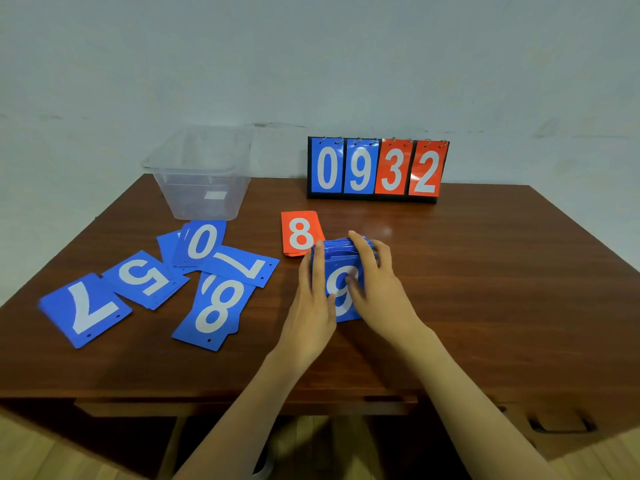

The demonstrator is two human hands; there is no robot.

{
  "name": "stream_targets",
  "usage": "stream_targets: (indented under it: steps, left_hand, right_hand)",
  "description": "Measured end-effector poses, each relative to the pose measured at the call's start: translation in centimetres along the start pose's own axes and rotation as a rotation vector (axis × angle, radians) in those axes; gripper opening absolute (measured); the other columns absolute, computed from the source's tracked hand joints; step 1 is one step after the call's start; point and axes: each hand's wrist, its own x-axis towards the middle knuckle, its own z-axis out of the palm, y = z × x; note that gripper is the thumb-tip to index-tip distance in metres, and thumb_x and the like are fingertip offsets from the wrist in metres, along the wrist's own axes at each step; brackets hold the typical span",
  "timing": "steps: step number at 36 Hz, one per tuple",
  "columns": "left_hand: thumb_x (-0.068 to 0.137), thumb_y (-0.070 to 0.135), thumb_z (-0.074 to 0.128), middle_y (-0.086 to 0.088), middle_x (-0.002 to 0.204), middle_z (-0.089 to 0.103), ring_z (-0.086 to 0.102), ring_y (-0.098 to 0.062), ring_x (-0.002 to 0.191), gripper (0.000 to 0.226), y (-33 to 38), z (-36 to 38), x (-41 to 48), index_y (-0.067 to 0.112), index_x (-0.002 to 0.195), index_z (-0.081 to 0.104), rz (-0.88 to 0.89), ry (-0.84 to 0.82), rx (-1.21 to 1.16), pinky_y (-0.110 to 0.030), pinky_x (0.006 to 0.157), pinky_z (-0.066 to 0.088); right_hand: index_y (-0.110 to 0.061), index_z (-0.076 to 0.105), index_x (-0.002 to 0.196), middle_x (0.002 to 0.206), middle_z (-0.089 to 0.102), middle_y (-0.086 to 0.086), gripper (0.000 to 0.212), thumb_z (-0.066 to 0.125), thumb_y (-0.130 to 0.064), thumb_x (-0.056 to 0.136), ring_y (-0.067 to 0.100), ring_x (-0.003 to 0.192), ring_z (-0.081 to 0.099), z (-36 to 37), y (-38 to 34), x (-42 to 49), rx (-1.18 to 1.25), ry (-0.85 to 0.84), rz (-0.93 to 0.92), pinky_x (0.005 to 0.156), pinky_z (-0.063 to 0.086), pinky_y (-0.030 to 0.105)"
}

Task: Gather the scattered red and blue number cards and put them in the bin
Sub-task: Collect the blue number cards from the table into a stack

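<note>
A stack of blue number cards stands on edge at the table's middle, a white 9 facing me. My left hand holds its left side and my right hand grips its top and right side. Just behind lies a small pile of red cards topped by an 8. Loose blue cards lie scattered at left: a 7, a 5, a 0, another 7 and an 8. The clear plastic bin stands at the back left.
A flip scoreboard reading 0932 stands at the back of the brown wooden table, against the pale wall. The table's front edge runs below my forearms, with a drawer handle at lower right.
</note>
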Motion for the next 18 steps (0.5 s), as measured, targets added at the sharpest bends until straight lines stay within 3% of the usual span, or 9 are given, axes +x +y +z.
stream_targets:
  steps: [4,6,9,13,15,18]
  left_hand:
    - [0.092,0.009,0.057,-0.002,0.156,0.006,0.034,-0.013,0.135,0.091,0.1,-0.4,0.3,0.053,0.13,-0.013,-0.032,-0.027,0.081,-0.03,0.084,0.056]
    - [0.092,0.011,0.057,-0.001,0.157,0.004,0.031,-0.012,0.137,0.087,0.1,-0.6,0.2,0.049,0.132,-0.01,-0.044,-0.047,0.089,-0.028,0.085,0.055]
    - [0.092,0.014,0.056,-0.001,0.157,0.003,0.032,-0.012,0.136,0.084,0.3,-0.7,0.2,0.042,0.136,-0.009,-0.061,-0.064,0.117,-0.026,0.086,0.054]
    - [0.092,0.013,0.056,0.0,0.156,0.011,0.033,-0.01,0.134,0.082,0.3,-0.4,0.2,0.037,0.142,-0.003,-0.077,-0.042,0.096,-0.025,0.087,0.054]
    - [0.092,0.009,0.055,0.007,0.151,0.02,0.035,0.002,0.128,0.078,0.1,-0.4,0.0,0.037,0.142,0.002,-0.099,-0.026,0.001,-0.014,0.081,0.052]
    - [0.092,0.007,0.054,0.026,0.132,0.022,0.032,0.029,0.111,0.075,-0.4,-0.1,-0.5,0.037,0.139,0.003,-0.131,-0.017,-0.192,0.001,0.073,0.044]
  right_hand:
    - [-0.035,0.008,0.148,0.142,0.021,0.004,0.07,0.051,-0.017,0.096,0.007,0.092,0.049,-0.3,0.0,0.2,-0.018,0.069,-0.07,0.065,0.053,0.015]
    - [-0.039,0.003,0.146,0.146,0.015,0.003,0.076,0.054,-0.017,0.095,0.011,0.098,0.052,-0.4,0.2,0.2,-0.05,0.057,-0.109,0.069,0.057,0.022]
    - [-0.033,0.011,0.15,0.149,0.01,0.001,0.069,0.053,-0.023,0.096,0.016,0.111,0.053,-0.5,0.1,0.2,-0.088,0.002,-0.091,0.078,0.057,0.025]
    - [-0.032,0.006,0.15,0.149,0.015,0.003,0.074,0.053,-0.023,0.095,0.017,0.106,0.055,-0.5,0.0,0.2,-0.18,0.042,-0.137,0.082,0.054,0.026]
    - [-0.034,-0.001,0.149,0.146,0.023,-0.001,0.083,0.057,-0.016,0.093,0.01,0.103,0.055,-0.2,0.2,0.0,0.0,0.059,-0.121,0.078,0.052,0.017]
    - [-0.031,-0.001,0.149,0.131,0.041,-0.01,0.084,0.055,-0.005,0.093,-0.001,0.108,0.055,0.6,0.8,-0.2,0.493,0.044,0.092,0.08,0.049,0.009]
